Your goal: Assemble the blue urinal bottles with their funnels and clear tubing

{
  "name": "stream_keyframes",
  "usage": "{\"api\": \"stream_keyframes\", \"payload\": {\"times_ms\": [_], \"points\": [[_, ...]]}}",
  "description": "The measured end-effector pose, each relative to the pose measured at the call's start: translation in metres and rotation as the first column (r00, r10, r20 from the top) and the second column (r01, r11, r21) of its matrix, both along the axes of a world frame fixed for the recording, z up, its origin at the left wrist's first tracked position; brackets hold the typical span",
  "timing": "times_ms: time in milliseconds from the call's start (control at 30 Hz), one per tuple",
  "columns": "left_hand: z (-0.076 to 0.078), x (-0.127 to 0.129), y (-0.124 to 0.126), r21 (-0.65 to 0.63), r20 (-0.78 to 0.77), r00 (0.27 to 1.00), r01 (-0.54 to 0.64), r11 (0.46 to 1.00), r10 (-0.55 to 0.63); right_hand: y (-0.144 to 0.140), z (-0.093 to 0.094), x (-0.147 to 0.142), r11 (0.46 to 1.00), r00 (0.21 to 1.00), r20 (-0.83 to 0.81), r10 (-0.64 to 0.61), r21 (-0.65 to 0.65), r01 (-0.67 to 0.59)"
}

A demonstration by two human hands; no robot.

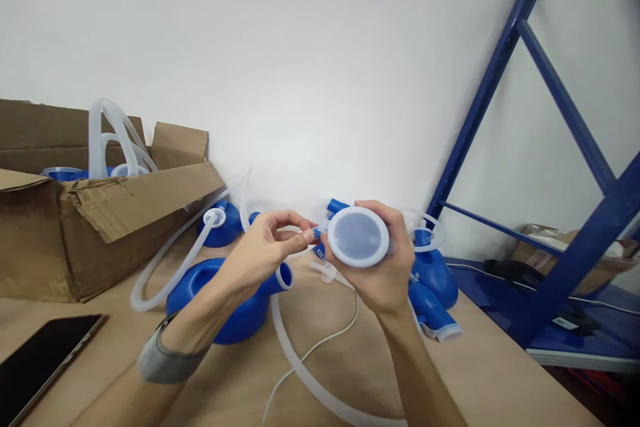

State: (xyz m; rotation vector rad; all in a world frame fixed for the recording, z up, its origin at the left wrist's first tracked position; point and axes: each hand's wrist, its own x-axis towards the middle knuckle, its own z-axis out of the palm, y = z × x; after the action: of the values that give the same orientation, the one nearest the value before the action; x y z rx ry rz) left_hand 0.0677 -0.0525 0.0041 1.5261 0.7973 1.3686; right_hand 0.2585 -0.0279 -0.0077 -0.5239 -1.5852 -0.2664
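My right hand [385, 287] grips a white oval lid-like piece [358, 237] by its edge, its translucent face toward me. At its left side, my left hand [280, 237] pinches a small blue part [317, 233] between thumb and fingers. Whether that part is joined to the lid-like piece I cannot tell. Below my left forearm lies a blue plastic bottle [245, 320] with an open neck, partly hidden. To the right of my right hand lie another blue bottle [440, 273] and a blue spout-like piece [434, 313] with a pale end.
At the left stands an open cardboard box [35, 240] holding blue bottles and clear tubes [117, 120]. A black phone [43, 363] lies in front. A clear tube [310, 380] and a thin white cable [320, 340] cross the table. Blue metal shelving [537, 307] borders the right.
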Motion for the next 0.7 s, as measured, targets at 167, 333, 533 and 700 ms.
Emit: {"api": "stream_keyframes", "payload": {"times_ms": [167,333,533,700], "points": [[0.000,-0.006,0.003,0.066,-0.163,0.983,0.098,0.993,-0.086,0.001,0.003,-0.003,0.926,0.990,-0.006,0.140,-0.354,-0.133],[0.002,-0.009,0.005,0.127,-0.260,0.963,-0.039,0.991,0.072,0.010,0.003,0.005,0.715,0.875,-0.033,0.483,-0.562,-0.416],[0.010,-0.023,0.010,0.033,-0.014,0.984,-0.177,0.984,0.177,0.023,0.003,0.020,0.593,0.824,-0.093,0.559,-0.650,-0.476],[0.009,-0.025,0.015,-0.007,-0.041,0.990,-0.134,0.991,0.133,0.026,0.003,0.014,0.408,0.803,-0.158,0.575,-0.795,-0.448]]}}
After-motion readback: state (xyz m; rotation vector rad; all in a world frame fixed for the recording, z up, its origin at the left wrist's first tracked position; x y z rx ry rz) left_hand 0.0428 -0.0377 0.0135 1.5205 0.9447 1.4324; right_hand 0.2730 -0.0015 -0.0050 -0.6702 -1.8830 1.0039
